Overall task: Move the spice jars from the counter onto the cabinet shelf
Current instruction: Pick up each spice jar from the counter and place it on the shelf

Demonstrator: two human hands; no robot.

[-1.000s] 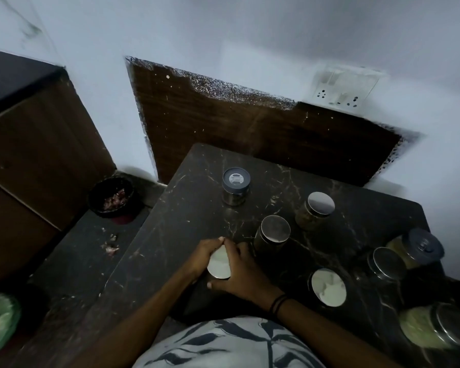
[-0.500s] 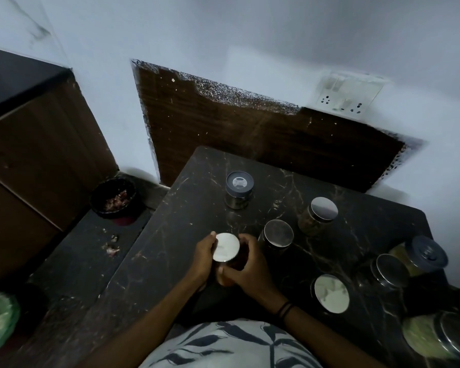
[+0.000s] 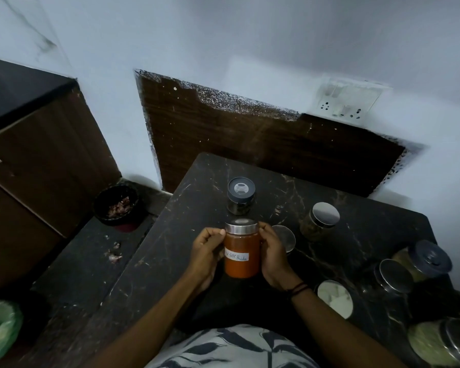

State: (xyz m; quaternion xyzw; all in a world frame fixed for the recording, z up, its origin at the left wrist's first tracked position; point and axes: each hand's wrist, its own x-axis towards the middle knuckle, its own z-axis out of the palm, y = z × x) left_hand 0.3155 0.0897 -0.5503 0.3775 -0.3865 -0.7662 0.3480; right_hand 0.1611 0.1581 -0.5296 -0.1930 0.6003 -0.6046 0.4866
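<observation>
A home kitchen: spice jars (image 3: 319,220) on a dark stone counter (image 3: 369,229), wooden cabinet (image 3: 45,166).

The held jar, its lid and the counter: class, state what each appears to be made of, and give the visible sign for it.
Held jar: clear glass or plastic, which one is unclear; the orange-red powder shows through the wall.
Its lid: likely brushed metal, silver with a soft sheen.
Counter: looks like polished dark stone, with pale veins and faint reflections.
</observation>
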